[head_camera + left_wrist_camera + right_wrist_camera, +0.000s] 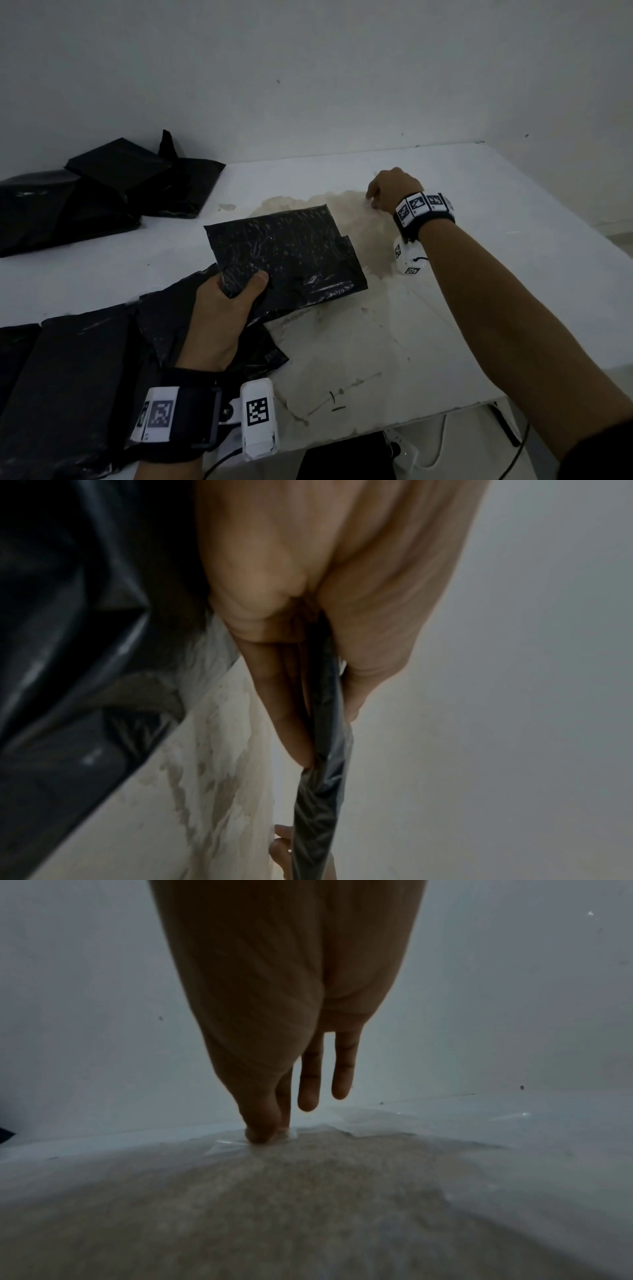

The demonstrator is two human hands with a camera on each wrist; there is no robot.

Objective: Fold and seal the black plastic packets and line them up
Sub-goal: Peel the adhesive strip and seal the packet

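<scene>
A folded black plastic packet is lifted off the white table at the middle. My left hand grips its near left corner, thumb on top and fingers underneath. In the left wrist view the packet shows edge-on between thumb and fingers of that hand. My right hand is beyond the packet, down at the table surface. In the right wrist view its thumb and forefinger pinch a piece of clear tape stuck to the table; the other fingers are straight.
A row of folded black packets lies along the front left. A loose pile of black packets sits at the back left by the wall. A brownish stain marks the table's middle. A power strip and cables lie below the front edge.
</scene>
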